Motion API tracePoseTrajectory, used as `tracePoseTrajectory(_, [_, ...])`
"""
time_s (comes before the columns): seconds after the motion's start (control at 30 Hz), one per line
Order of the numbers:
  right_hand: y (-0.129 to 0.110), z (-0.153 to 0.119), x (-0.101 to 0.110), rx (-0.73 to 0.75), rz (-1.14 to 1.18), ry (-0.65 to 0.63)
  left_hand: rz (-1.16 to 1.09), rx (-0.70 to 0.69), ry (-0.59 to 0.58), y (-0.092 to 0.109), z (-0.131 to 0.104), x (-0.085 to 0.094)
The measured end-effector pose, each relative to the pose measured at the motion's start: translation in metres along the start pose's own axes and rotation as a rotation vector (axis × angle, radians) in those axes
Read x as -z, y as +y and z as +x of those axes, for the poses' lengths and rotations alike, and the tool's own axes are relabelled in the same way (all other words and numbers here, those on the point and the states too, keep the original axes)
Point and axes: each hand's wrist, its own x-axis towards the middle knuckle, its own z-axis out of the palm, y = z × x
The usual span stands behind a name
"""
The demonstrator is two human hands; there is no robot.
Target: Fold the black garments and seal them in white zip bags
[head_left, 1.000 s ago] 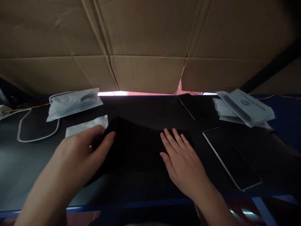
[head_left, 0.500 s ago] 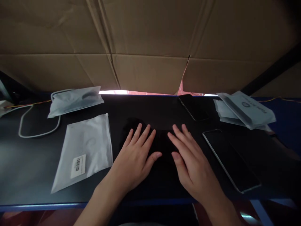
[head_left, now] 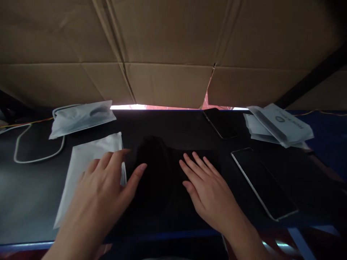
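Observation:
A dark, soft-looking black item (head_left: 153, 177) lies on the black tabletop (head_left: 168, 124); its outline blends into the surface, so I cannot tell its kind. On its right part rests my right hand (head_left: 207, 189), flat with the fingers stretched out. To the left, my left hand (head_left: 104, 184) is raised over a frosted white zip pouch (head_left: 81, 155), thumb and fingers apart, nothing between them. That hand covers much of the pouch.
Another frosted pouch (head_left: 84, 117) and a white cable (head_left: 39, 159) lie at the back left. Two phones, the smaller one (head_left: 221, 122) behind the larger one (head_left: 264, 184), are on the right. Printed pouches (head_left: 287, 126) are stacked beyond. Cardboard (head_left: 168, 83) walls the rear edge.
My left hand has moved left off the black item and over the pouch, its fingers now curved. My right hand has shifted slightly left, lying flat on the black item.

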Motion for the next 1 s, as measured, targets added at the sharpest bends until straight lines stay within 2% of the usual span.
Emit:
tracePoseTrajectory(0.13, [0.001,-0.005,0.004,0.038,0.072,0.069,-0.035,0.064,-0.251,-0.009,0.005,0.005])
tracePoseTrajectory(0.23, [0.005,-0.012,0.008,0.024,0.131,0.305,-0.118,0.058,-0.241,-0.007,0.012,0.011])
tracePoseTrajectory(0.33, [0.009,-0.017,0.012,-0.094,0.192,0.516,-0.248,0.030,-0.191,0.001,0.023,0.028])
tracePoseTrajectory(0.4, [0.010,-0.018,0.013,-0.173,0.260,0.604,-0.315,-0.002,-0.151,0.017,0.029,0.038])
tracePoseTrajectory(0.47, [0.011,-0.016,0.013,-0.230,0.326,0.673,-0.339,-0.063,-0.110,0.044,0.032,0.040])
tracePoseTrajectory(0.57, [0.014,-0.013,0.012,-0.271,0.379,0.756,-0.399,-0.196,-0.124,0.091,0.029,0.025])
tracePoseTrajectory(0.63, [0.016,-0.012,0.011,-0.289,0.404,0.799,-0.536,-0.311,-0.159,0.109,0.024,0.011])
tracePoseTrajectory(0.73, [0.019,-0.014,0.011,-0.311,0.428,0.817,-0.615,-0.401,-0.067,0.106,0.017,-0.008])
tracePoseTrajectory(0.8, [0.019,-0.015,0.011,-0.284,0.409,0.806,-0.503,-0.421,-0.039,0.093,0.013,-0.019])
tracePoseTrajectory(0.83, [0.018,-0.015,0.011,-0.248,0.390,0.788,-0.430,-0.438,-0.070,0.087,0.011,-0.025])
tracePoseTrajectory(0.93, [0.015,-0.015,0.011,-0.079,0.319,0.625,-0.277,-0.482,-0.210,0.078,0.005,-0.038])
tracePoseTrajectory(1.0, [0.012,-0.015,0.010,0.015,0.265,0.465,-0.253,-0.502,-0.235,0.074,0.001,-0.039])
